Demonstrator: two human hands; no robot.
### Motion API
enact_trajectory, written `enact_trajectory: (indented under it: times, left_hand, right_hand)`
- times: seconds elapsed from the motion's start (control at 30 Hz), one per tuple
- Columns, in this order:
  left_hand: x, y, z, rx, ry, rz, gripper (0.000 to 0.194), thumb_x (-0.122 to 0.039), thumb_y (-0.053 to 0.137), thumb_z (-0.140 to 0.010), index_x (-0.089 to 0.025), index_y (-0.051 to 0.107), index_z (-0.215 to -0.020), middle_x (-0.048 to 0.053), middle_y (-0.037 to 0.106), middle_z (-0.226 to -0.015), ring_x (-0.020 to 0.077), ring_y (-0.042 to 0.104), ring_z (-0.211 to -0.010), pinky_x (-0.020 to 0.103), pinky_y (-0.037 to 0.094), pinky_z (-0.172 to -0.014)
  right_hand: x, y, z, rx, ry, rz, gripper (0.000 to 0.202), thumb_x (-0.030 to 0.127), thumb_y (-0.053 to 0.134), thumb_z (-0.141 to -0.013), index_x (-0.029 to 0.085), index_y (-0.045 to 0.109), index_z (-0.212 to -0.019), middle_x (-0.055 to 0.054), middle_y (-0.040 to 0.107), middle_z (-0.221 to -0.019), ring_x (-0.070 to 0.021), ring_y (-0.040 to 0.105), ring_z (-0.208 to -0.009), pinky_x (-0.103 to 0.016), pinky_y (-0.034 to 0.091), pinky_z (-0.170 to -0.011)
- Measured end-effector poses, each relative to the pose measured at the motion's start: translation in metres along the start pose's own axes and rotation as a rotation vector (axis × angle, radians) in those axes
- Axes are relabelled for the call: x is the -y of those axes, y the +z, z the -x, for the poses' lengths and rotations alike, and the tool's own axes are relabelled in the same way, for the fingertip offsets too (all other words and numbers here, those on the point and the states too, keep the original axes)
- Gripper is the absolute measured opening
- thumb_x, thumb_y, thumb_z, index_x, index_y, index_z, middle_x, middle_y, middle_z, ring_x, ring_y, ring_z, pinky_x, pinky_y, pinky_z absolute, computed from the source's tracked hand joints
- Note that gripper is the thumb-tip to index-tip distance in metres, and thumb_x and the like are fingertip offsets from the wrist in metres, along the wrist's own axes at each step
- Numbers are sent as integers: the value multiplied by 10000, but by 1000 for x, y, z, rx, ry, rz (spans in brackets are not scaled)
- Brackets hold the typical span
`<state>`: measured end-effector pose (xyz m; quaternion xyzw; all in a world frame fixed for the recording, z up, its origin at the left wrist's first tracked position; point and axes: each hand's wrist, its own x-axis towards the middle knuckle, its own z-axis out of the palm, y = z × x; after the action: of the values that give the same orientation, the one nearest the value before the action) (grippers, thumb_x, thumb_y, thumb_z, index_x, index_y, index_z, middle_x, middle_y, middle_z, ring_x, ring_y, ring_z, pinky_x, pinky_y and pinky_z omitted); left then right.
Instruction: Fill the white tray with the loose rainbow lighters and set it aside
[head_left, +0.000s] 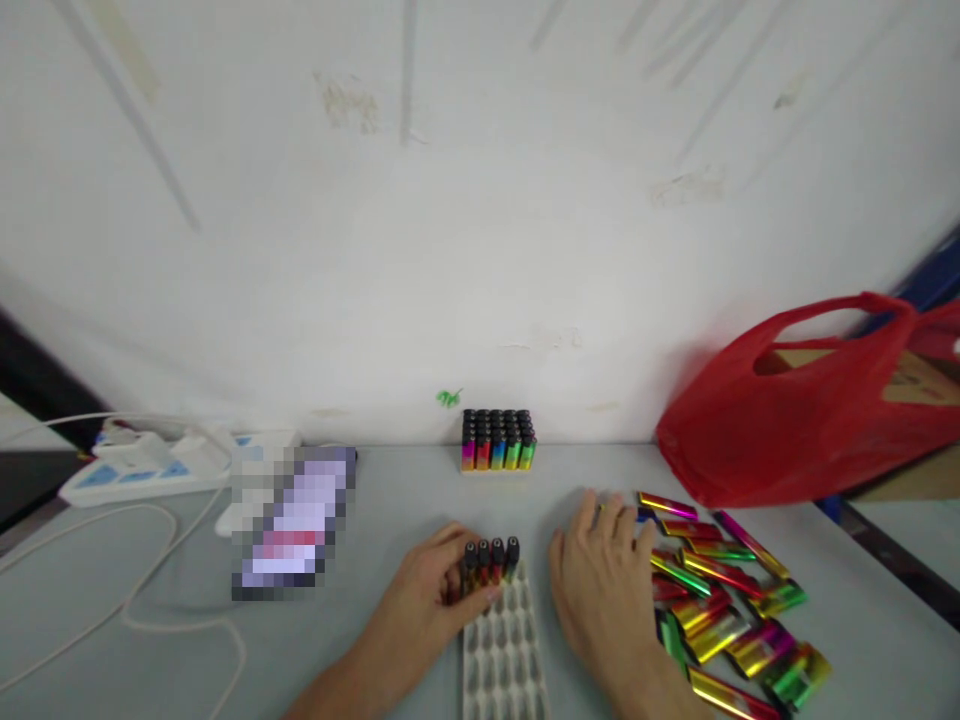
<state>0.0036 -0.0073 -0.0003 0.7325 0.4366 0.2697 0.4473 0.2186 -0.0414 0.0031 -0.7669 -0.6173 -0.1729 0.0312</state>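
Observation:
My left hand [424, 590] is closed around a short row of black-topped lighters [490, 562] at the far end of a white slotted tray [504, 650], its thumb lying across their front. The lighters stand upright, and the tray's nearer slots hold nothing. Over the left side of a pile of shiny, multicoloured metallic sleeves [718, 572] is my right hand [606, 580], back up with its fingers stretched forward and slightly apart. Its palm and what lies under it are hidden.
Against the wall stands a packed block of black-topped lighters [499, 442]. A red bag [795, 420] with cardboard sits at right. On the left lie a phone with a blurred screen [300, 520], a white power strip [150, 475] and a loose white cable [180, 627].

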Motion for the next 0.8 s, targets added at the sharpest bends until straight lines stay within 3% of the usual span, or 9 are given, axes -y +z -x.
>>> enact_trajectory:
  times: [0.13, 0.27, 0.43, 0.57, 0.67, 0.8]
  left_hand:
    - [-1, 0, 0, 7, -19, -3, 203, -353, 766, -906, -171, 787, -993, 13, 636, -966, 160, 557, -696, 255, 391, -620]
    - [0, 0, 0, 5, -15, -17, 191, -355, 749, -913, -172, 774, -960, 17, 636, -964, 166, 569, -705, 257, 394, -618]
    - [-2, -1, -1, 9, 1, -34, 156, -341, 755, -924, -186, 766, -934, 10, 652, -958, 160, 567, -701, 255, 386, -623]
    - [-4, -1, -1, 12, -3, -31, 182, -335, 745, -913, -179, 787, -996, 14, 651, -969, 159, 568, -686, 256, 397, -622]
    - [-4, -1, -1, 11, 4, -39, 189, -344, 743, -917, -178, 786, -997, 15, 641, -973, 161, 568, -691, 258, 395, -627]
    - [-4, -1, -1, 11, -8, -27, 167, -343, 752, -901, -184, 770, -952, 11, 633, -942, 173, 580, -712, 254, 395, -629]
  right_hand:
    - [10, -3, -1, 29, -108, -120, 412, 150, 503, -1086, 48, 700, -1433, -330, 747, -1365, -498, 694, -1306, -633, 542, -1060]
    - [13, -8, -5, 131, -138, -378, 412, -31, 447, -1027, 187, 746, -1207, -167, 774, -1116, -368, 741, -1089, -463, 613, -892]
    - [7, 1, -5, 9, -62, -764, 506, -53, 466, -945, 197, 650, -1345, -138, 632, -1214, -304, 705, -1093, -428, 601, -996]
    - [4, 10, -5, -49, -5, -916, 619, -70, 480, -828, 178, 627, -1376, -144, 549, -1307, -299, 669, -1207, -418, 583, -1059]
    - [1, 12, -6, -27, 8, -944, 687, -64, 491, -768, 181, 620, -1398, -141, 541, -1330, -303, 642, -1277, -411, 573, -1082]
    - [-1, 7, -7, 78, 9, -925, 671, -25, 539, -764, 194, 589, -1396, -131, 547, -1280, -304, 684, -1190, -400, 601, -1009]
